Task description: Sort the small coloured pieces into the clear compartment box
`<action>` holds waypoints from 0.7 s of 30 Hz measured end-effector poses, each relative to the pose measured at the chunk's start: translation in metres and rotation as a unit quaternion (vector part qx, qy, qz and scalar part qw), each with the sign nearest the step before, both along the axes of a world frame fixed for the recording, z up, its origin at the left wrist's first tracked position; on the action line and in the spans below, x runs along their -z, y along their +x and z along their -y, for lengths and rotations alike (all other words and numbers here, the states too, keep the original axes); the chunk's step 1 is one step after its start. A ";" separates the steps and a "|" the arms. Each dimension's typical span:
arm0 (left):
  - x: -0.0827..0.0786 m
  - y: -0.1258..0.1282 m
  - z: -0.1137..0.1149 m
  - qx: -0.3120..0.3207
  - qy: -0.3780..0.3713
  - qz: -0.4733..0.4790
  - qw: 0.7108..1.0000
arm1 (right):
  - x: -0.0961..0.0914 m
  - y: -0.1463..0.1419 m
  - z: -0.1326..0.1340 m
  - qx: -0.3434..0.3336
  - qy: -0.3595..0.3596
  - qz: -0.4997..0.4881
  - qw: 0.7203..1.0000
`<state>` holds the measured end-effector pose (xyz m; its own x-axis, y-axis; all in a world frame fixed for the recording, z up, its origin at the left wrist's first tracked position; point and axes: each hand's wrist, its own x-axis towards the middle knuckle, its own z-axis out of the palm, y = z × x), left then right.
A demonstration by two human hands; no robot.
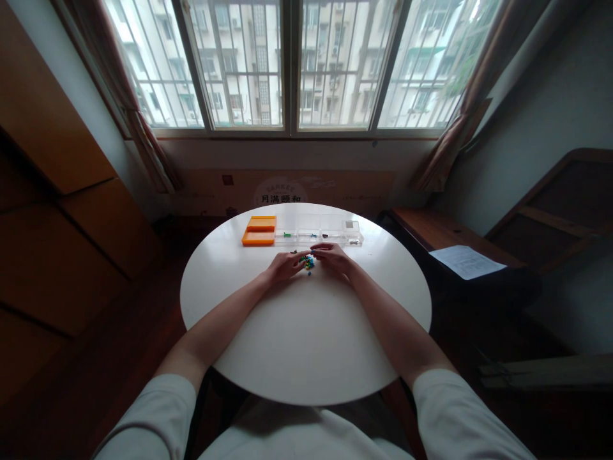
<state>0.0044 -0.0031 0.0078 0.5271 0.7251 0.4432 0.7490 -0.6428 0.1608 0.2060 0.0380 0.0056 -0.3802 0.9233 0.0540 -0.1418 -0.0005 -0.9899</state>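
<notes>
Colourful pieces (309, 262) lying piled on worktop (306, 338), between hands; clear compartment box (304, 239) standing just beyond, on far side. Left hand (284, 266) lying left of pile, right hand (332, 255) curling fingers from right; cannot tell whether either is pinching anything. Stray blue piece (309, 273) lying on near side; careless finger sweep risking scattering pile, slick-looking surface letting bits skid.

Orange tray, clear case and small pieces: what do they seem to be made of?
Orange tray: probably smooth plastic, judging by its even, bright colour and crisp edges.
Clear case: likely transparent, shiny plastic; the white table shows through and its edges catch light.
Pieces: perhaps plastic, from their vivid colours; too small to judge finish.
</notes>
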 end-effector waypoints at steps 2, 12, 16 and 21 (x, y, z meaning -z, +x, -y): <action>0.000 0.000 0.000 0.002 0.001 0.002 1.000 | 0.000 0.000 0.000 -0.002 0.000 -0.005 1.000; 0.000 0.000 -0.001 0.000 0.002 0.005 1.000 | -0.002 0.000 0.002 -0.007 0.003 -0.003 1.000; 0.002 0.000 -0.001 -0.004 0.003 0.005 1.000 | -0.002 0.000 0.002 -0.020 0.006 0.019 1.000; 0.002 0.000 -0.001 -0.004 0.001 0.003 1.000 | -0.002 0.001 0.001 -0.025 0.000 0.018 1.000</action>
